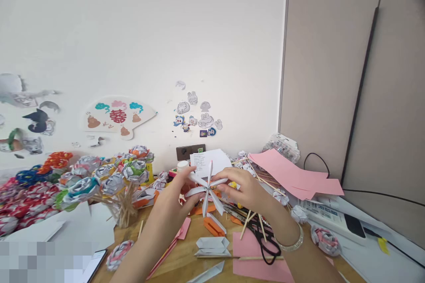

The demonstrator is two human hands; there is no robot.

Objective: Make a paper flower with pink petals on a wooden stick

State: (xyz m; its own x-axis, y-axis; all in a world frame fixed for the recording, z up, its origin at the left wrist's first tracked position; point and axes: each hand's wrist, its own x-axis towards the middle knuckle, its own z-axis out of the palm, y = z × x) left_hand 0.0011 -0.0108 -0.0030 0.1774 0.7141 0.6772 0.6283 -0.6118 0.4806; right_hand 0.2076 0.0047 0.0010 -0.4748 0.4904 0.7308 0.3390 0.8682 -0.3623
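A white folded-paper flower (208, 188) with several narrow pointed petals is raised above the middle of the desk, between my two hands. My left hand (177, 192) grips its left petals between thumb and fingers. From the other side, my right hand (239, 188) pinches a right-hand petal. Below lie an orange folded paper piece (213, 226) and white folded paper strips (212, 246). Black-handled scissors (265, 241) rest partly on pink paper (249, 267), beside my right forearm.
Paper roses (113, 183) on sticks crowd the left, near white sheets (83, 225) and a phone (94, 265). Pink sheets (292, 174), a white power strip (332, 219) and a paper rose (325, 239) lie right. Behind stand a small white jar (182, 166) and a written sheet (215, 161).
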